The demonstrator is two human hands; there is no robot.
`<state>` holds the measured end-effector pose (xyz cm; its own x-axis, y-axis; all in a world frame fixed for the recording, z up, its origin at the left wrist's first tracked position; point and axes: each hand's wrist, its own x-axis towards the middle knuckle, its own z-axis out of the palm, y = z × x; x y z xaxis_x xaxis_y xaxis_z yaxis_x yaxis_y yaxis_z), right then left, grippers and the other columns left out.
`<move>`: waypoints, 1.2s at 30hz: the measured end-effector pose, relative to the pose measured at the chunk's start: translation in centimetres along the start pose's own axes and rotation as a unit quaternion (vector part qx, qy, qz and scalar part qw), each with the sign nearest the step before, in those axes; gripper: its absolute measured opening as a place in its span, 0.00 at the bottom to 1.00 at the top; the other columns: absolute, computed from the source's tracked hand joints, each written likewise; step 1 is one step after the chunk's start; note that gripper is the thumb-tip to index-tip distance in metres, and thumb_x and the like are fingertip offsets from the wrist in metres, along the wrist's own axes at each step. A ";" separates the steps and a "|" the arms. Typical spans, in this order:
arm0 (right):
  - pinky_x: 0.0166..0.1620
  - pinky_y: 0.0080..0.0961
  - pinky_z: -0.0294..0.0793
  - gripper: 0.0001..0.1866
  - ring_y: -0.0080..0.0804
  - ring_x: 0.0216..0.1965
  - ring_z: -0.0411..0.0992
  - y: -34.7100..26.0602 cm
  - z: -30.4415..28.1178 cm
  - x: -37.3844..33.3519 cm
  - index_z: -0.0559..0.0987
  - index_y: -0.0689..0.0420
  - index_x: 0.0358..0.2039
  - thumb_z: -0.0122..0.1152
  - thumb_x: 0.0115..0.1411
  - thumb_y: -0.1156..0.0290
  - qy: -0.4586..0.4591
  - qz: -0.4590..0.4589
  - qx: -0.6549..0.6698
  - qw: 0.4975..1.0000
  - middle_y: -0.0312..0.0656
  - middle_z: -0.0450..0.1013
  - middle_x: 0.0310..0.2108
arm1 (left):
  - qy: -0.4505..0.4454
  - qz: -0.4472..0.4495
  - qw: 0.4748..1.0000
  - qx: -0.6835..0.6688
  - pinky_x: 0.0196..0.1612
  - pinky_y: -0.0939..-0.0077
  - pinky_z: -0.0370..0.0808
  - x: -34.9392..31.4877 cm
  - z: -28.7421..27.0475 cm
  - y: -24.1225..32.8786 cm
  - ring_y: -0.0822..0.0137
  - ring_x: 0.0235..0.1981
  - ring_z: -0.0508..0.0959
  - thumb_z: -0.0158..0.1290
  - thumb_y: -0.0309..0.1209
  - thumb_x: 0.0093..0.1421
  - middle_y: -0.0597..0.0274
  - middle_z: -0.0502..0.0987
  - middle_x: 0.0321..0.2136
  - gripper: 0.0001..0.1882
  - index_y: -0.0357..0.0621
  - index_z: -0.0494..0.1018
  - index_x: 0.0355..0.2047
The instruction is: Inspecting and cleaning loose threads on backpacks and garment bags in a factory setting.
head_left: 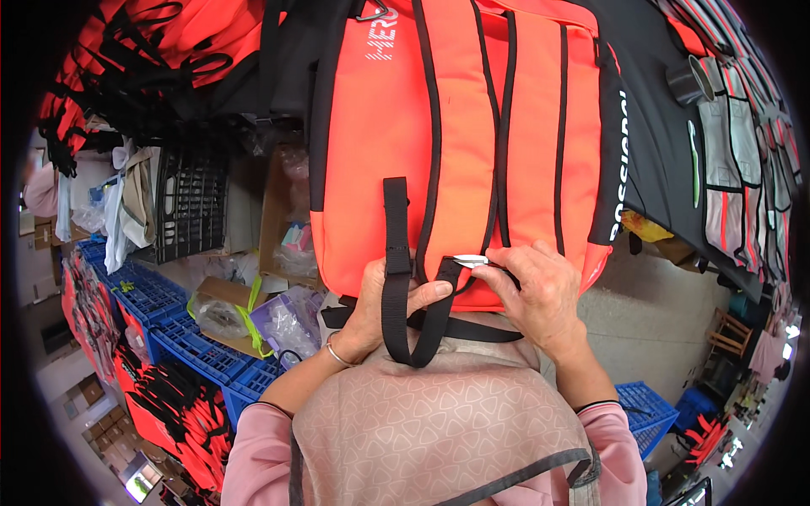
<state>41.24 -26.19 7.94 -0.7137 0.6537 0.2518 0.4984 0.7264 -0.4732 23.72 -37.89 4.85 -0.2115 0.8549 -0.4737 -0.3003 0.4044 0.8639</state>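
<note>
An orange-red backpack with black trim lies before me, its two padded shoulder straps facing up. A black webbing strap loops down over its lower edge. My left hand is closed on this webbing, with the thumb lying across it near the bottom of a shoulder strap. My right hand pinches small silver thread snips. Their pointed tip is at the lower end of the shoulder strap, beside the black webbing. Part of the snips is hidden by my fingers.
At left are a black plastic crate, a cardboard box and blue crates. More orange-and-black bags pile up at lower left. On the dark table at right stands a metal cup, near grey strap pieces.
</note>
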 end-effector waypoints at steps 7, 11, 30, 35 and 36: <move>0.23 0.29 0.66 0.11 0.33 0.19 0.67 0.7 -0.6 0.3 0.82 0.58 0.28 0.72 0.50 0.65 -0.040 0.042 0.085 0.995 0.39 0.74 0.20 | 0.007 0.004 1.000 0.029 0.19 0.86 0.61 0.1 0.4 0.5 0.85 0.18 0.65 0.66 0.30 0.54 0.77 0.67 0.16 0.14 0.43 0.69 0.24; 0.23 0.30 0.66 0.10 0.34 0.19 0.68 0.7 -1.0 0.8 0.82 0.58 0.27 0.72 0.51 0.65 -0.054 0.041 0.098 0.993 0.39 0.73 0.19 | 0.005 0.004 1.000 0.025 0.19 0.86 0.62 0.3 0.2 -0.4 0.85 0.18 0.66 0.66 0.30 0.54 0.77 0.67 0.17 0.14 0.42 0.70 0.26; 0.27 0.26 0.72 0.11 0.28 0.22 0.75 2.7 -0.5 1.1 0.83 0.58 0.27 0.69 0.55 0.63 -0.162 0.213 0.277 0.923 0.43 0.76 0.19 | 0.004 -0.003 1.000 -0.024 0.18 0.85 0.62 1.0 0.5 -1.0 0.84 0.18 0.67 0.65 0.28 0.55 0.74 0.69 0.18 0.12 0.38 0.71 0.29; 0.37 0.20 0.74 0.12 0.21 0.32 0.75 2.4 -1.5 1.2 0.81 0.65 0.37 0.71 0.53 0.74 -0.154 0.226 0.301 0.914 0.40 0.79 0.32 | -0.019 -0.017 0.999 0.035 0.21 0.85 0.65 1.0 -0.6 -1.3 0.83 0.20 0.69 0.64 0.28 0.56 0.72 0.72 0.19 0.11 0.37 0.71 0.29; 0.37 0.20 0.74 0.12 0.21 0.32 0.75 2.3 -1.2 1.0 0.81 0.65 0.37 0.71 0.53 0.74 -0.154 0.226 0.300 0.914 0.40 0.79 0.32 | -0.031 -0.019 0.998 0.049 0.22 0.85 0.68 0.9 -0.6 -0.9 0.82 0.21 0.71 0.63 0.28 0.57 0.71 0.73 0.20 0.11 0.36 0.71 0.30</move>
<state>42.25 -23.55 8.10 -0.6521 0.7005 -0.2900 0.4827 0.0887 -0.8713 23.24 -37.67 3.50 -0.1426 0.8551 -0.4984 -0.2135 0.4651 0.8591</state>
